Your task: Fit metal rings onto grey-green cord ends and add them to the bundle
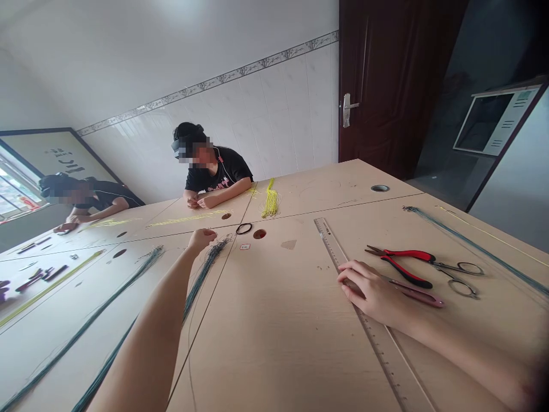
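My left hand [203,239] is stretched forward beside the knotted end of a dark teal cord bundle [206,266]; its fingertips are pressed together, and anything between them is too small to make out. A thin strand trails down the table below it. My right hand [364,289] rests with bent, slightly parted fingers on a clear ruler [332,249]. Partly under that hand lie pink-handled snips [422,296]. Just beyond are red and black pliers [407,256] and metal scissors [461,274]. A black ring [244,229] lies right of my left hand.
Two people lean on the far side of the table [274,320]. A yellow cord bundle [270,200] lies near the far edge. More teal cords [103,312] stretch along the left, another bundle [480,246] along the right. Round holes [259,234] pierce the tabletop.
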`<state>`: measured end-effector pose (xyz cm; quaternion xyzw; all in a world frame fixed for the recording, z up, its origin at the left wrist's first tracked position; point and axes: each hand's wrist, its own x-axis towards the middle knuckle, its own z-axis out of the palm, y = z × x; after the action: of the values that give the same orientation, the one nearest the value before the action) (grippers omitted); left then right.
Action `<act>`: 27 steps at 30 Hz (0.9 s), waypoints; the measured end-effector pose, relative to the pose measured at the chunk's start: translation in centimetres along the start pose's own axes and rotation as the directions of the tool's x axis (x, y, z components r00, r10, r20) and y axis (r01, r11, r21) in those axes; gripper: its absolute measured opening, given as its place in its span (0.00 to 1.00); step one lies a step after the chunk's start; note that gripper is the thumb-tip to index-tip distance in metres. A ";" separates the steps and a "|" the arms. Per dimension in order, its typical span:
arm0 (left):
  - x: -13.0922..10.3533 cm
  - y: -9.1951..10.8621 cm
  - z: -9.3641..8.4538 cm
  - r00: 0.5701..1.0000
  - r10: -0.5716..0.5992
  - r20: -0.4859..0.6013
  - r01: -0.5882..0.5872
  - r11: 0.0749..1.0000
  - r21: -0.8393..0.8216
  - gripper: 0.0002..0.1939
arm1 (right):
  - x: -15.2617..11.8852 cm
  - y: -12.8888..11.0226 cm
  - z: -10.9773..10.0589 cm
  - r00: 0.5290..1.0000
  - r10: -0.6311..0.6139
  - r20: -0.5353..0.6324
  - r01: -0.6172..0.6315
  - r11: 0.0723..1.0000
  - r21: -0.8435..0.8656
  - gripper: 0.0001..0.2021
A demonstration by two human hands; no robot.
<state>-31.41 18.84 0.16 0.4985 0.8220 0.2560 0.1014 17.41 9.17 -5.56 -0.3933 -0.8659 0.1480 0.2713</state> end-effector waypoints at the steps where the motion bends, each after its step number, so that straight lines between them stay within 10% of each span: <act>1: -0.1 0.1 -0.1 1.000 -0.013 0.017 0.014 0.999 -0.031 0.13 | 0.0 0.0 0.0 1.000 -0.001 0.002 0.001 1.000 0.001 0.07; 27: -4.2 3.1 -2.3 0.992 -0.029 0.125 0.048 0.987 -0.152 0.14 | 0.1 0.2 0.1 1.000 -0.005 0.013 0.005 1.000 0.000 0.07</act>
<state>-27.98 15.59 3.40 0.4877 0.8015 0.2861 0.1948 17.40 9.33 -5.71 -0.3901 -0.8687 0.1498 0.2659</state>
